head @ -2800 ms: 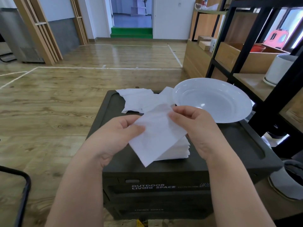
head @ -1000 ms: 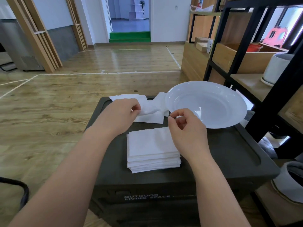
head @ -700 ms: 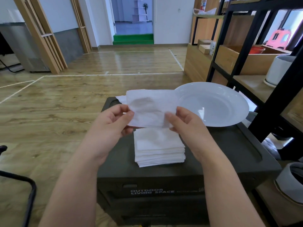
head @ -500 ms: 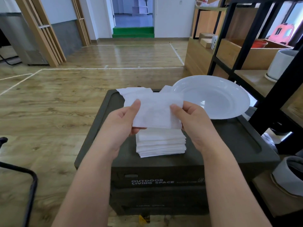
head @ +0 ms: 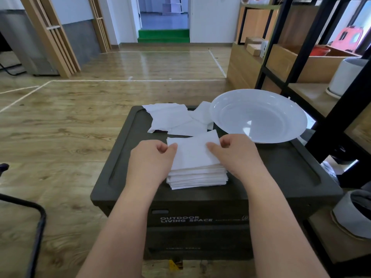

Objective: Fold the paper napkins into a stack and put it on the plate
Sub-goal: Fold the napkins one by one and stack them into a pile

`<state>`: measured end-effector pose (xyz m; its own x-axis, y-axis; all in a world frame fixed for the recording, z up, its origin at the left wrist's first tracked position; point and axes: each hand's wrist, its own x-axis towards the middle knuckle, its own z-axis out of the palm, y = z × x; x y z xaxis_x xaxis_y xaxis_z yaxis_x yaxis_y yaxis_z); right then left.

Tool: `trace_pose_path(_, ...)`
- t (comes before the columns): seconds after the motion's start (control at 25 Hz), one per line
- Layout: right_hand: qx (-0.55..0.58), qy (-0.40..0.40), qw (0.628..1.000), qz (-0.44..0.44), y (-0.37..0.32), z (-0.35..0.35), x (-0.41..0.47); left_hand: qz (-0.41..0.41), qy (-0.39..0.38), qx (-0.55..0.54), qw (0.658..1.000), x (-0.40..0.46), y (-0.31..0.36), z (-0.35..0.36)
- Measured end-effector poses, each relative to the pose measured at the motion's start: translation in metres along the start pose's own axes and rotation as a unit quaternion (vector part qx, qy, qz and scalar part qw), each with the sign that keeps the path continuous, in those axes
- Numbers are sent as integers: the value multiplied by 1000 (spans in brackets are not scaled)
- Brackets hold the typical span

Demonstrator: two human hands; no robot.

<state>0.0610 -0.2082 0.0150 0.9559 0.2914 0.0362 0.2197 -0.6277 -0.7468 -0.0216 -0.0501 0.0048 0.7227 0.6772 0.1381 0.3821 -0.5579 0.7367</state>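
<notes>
White paper sits in two groups on the dark box (head: 281,173): a squared stack (head: 197,177) at the centre and a few loose napkins (head: 170,119) at 12 o'clock from it, one tucked partly under the plate (head: 259,115). The plate stands at 2 o'clock from the stack, apart from it and holding nothing.

Both hands are at the top napkin (head: 193,152), which lies on the stack a little askew, its far corner overhanging. The left hand (head: 149,159) has its fingers curled, the thumb on the napkin's left edge; the right hand (head: 232,154) pinches the right edge between thumb and curled fingers.

The step in hand looks like laying and squaring a folded napkin on the stack. Folding seems well along but not done, since loose sheets remain.

Next, the top napkin needs turning slightly so its edges match those below, then a light press. After that, a reach to 12 o'clock for another loose napkin. The stack's move to the plate comes last, and will call for a grip from both sides so the layers do not slide.
</notes>
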Motion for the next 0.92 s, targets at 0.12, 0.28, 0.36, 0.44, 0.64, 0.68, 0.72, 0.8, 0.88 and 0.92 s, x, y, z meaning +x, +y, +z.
trace_pose_path(0.12,-51,11,999,2,4,4,2,-11,0,7,1000,1,0,4)
trace_pose_path(0.28,-92,-29,995,25,6,8,2,-20,-13,19,1000,3,-6,10)
trace_pose_path(0.36,-101,-55,993,36,6,9,3,-23,-25,30,999,6,-10,11)
trace_pose_path(0.44,-100,-60,992,44,6,9,4,-10,-25,44,999,20,-10,12)
trace_pose_path(0.64,-56,-43,996,49,7,9,5,170,-108,119,972,99,6,23)
trace_pose_path(0.68,-53,-49,996,51,7,7,6,206,-155,166,952,111,8,28)
trace_pose_path(0.72,-51,-59,995,56,8,5,8,234,-188,202,932,120,8,34)
trace_pose_path(0.8,-34,-71,995,66,10,-1,10,273,-198,230,913,127,9,42)
trace_pose_path(0.88,-3,-61,995,77,11,-4,10,318,-177,263,894,127,7,45)
trace_pose_path(0.92,12,-45,996,80,12,-5,10,338,-171,285,880,126,6,44)
